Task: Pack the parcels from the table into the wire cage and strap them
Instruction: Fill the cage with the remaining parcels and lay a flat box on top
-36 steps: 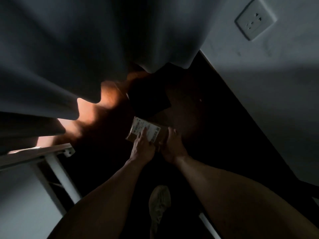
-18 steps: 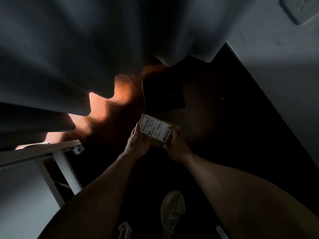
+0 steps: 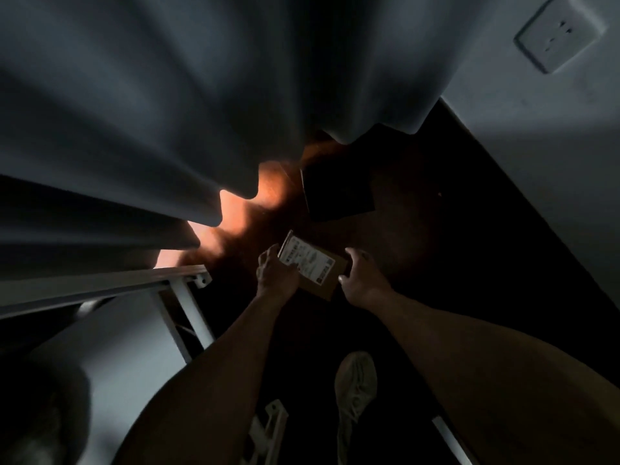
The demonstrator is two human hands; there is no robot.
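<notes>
Dim room, grey curtain (image 3: 141, 105), wall socket (image 3: 559, 32), dark floor (image 3: 419, 236)

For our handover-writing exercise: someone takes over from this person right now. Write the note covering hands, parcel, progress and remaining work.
Left hand grips the labelled parcel by its left edge; right hand holds its right edge.
The parcel is held above the floor, label up, near the table frame.
A dark flat item lies on the floor beyond; too dim to identify.
Neither cage nor strap is in view.
Done: one parcel in hand.
Left: find the cage, pack this parcel, strap it.
</notes>
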